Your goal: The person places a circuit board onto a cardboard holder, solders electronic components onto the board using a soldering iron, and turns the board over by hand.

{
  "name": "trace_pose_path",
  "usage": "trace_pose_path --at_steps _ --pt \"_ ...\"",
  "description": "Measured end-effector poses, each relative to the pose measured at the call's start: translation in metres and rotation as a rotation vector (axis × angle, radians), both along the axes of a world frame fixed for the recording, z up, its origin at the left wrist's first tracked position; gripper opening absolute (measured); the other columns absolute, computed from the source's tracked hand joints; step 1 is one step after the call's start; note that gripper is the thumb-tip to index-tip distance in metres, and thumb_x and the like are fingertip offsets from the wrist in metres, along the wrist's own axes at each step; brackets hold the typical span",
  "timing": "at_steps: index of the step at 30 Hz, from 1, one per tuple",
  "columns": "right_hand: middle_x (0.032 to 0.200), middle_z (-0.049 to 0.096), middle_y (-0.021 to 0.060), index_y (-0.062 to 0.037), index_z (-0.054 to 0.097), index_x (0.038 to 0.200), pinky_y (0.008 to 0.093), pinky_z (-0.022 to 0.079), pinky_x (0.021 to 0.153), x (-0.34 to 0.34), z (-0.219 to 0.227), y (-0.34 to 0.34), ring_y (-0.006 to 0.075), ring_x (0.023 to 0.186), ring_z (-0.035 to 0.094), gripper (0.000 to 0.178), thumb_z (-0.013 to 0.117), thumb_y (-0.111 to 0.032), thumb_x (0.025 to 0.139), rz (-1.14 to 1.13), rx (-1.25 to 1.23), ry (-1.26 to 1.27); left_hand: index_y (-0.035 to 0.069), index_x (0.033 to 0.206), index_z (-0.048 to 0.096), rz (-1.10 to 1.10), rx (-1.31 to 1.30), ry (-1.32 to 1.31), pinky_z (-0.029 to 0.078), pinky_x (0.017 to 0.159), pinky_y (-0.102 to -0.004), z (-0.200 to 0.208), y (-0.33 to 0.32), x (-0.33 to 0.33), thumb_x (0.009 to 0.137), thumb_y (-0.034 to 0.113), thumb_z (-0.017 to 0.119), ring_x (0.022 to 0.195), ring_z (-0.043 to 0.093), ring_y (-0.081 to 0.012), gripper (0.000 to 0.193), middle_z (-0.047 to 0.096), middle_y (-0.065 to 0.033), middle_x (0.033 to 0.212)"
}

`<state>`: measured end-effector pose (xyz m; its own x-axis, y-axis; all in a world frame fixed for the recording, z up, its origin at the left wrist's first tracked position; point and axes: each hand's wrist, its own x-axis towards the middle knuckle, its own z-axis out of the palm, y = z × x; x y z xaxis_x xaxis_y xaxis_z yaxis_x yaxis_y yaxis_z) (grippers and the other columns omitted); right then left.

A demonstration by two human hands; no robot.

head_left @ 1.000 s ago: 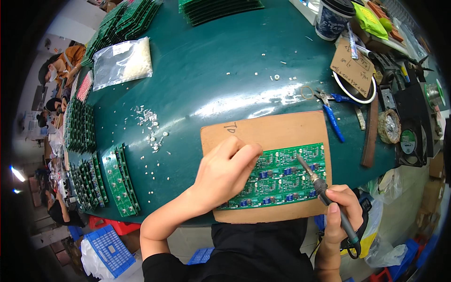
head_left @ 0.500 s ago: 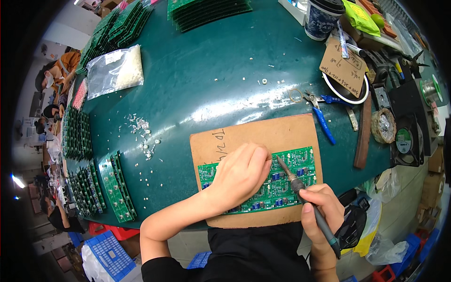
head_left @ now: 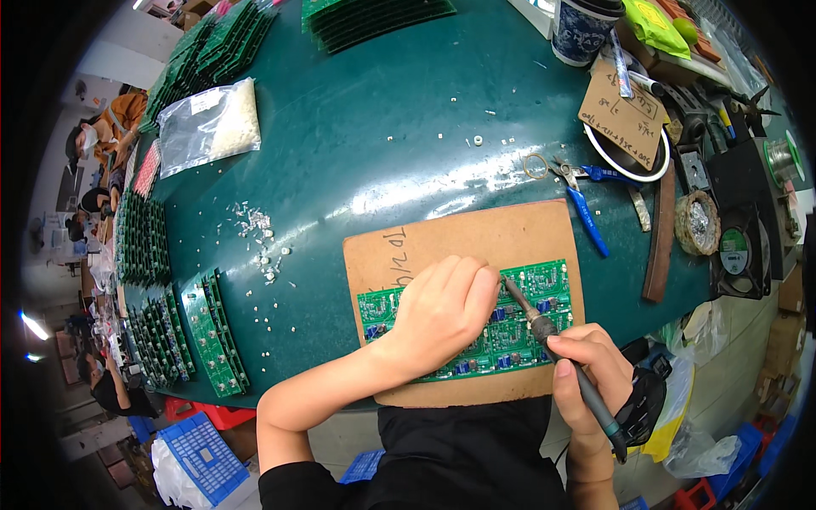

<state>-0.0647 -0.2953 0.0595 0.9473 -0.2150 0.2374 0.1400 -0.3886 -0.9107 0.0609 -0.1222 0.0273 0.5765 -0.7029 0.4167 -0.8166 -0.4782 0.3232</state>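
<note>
A green circuit board panel point(head_left: 531, 333) with blue parts lies on a brown cardboard sheet point(head_left: 476, 228) in front of me. My right hand point(head_left: 592, 374) grips a soldering iron point(head_left: 586, 398) like a pen, its tip touching or just over the panel's upper part. Over the panel's middle rests my left hand point(head_left: 449, 308), fingers curled and pinched close to the iron's tip. Whatever those fingers hold is hidden by the hand. Part of the panel is covered by this hand and wrist.
Blue-handled cutters point(head_left: 586, 219) lie beyond the cardboard. Loose small white parts point(head_left: 268, 255) are scattered left, near standing rows of boards point(head_left: 212, 340) and a plastic bag point(head_left: 212, 127). A solder spool point(head_left: 780, 161), a fan point(head_left: 738, 259) and a cup point(head_left: 582, 32) stand right.
The iron's tip and the left hand have shifted very slightly to the right. Both hands keep the same grip, and the panel stays on the cardboard.
</note>
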Motion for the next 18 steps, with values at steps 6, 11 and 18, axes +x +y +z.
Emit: trace_pose_path --at_steps 6,11,18 --pt "0.081 0.062 0.012 0.0042 0.068 0.092 0.0281 0.044 0.065 0.01 -0.006 -0.025 0.0198 0.073 0.058 0.018 0.065 -0.011 0.084 -0.009 0.158 -0.068 0.004 0.089 0.056 0.017 -0.047 0.129 0.051 0.065 -0.0358 0.001 0.003 0.0 0.074 -0.001 0.07 0.076 0.061 -0.0265 0.021 0.06 -0.0082 0.087" --pt "0.076 0.06 0.0103 0.0056 0.069 0.089 0.0261 0.041 0.065 0.027 -0.006 -0.038 0.0167 0.073 0.056 0.02 0.066 -0.012 0.082 0.072 0.293 0.02 0.004 0.089 0.056 0.041 -0.046 0.121 0.05 0.064 -0.0362 -0.003 0.003 -0.001 0.074 -0.001 0.07 0.076 0.061 -0.0267 0.022 0.06 -0.0082 0.087" --pt "0.079 0.062 0.0106 0.0073 0.071 0.085 0.0257 0.039 0.065 0.055 -0.005 -0.062 0.013 0.071 0.053 0.025 0.059 -0.009 0.07 0.198 0.415 0.255 0.004 0.089 0.056 0.032 0.017 0.108 0.051 0.063 -0.0367 0.0 0.003 -0.001 0.074 0.0 0.071 0.076 0.061 -0.0264 0.021 0.06 -0.0081 0.087"
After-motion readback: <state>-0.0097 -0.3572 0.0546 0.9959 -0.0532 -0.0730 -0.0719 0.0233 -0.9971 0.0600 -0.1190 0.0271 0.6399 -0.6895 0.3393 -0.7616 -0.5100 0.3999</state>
